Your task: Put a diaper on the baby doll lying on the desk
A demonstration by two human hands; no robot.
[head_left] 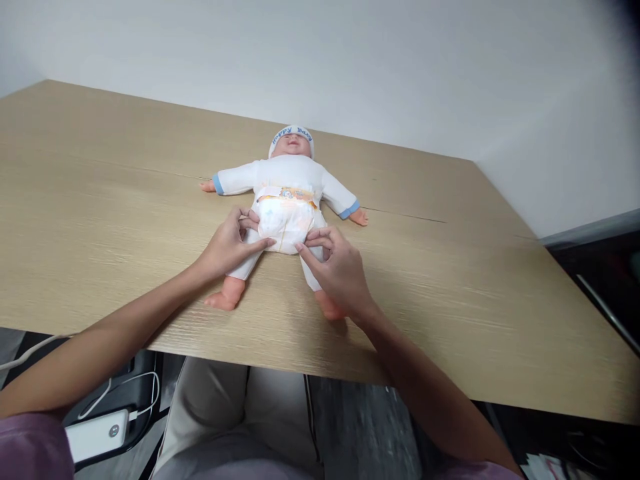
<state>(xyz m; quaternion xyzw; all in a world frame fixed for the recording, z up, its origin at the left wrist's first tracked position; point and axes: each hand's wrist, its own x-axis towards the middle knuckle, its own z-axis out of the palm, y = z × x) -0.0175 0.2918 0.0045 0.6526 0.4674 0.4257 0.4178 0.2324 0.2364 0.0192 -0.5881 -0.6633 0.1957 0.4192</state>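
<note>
A baby doll [293,172] in a white suit with blue cuffs and a lettered white cap lies on its back, feet toward me. Round its hips is a white diaper [284,223] with an orange printed band at the waist. My left hand [235,243] pinches the diaper's edge at the leg on the left, thumb low and fingers above. On the other side, my right hand [335,260] has thumb and fingers closed on the opposite leg edge. The doll's bare feet show below my hands.
The doll lies on a wooden table [125,220] that meets a white wall [350,67] at the back. Below its front edge, at the lower left, a white power bank [97,437] with a cable rests on a black surface.
</note>
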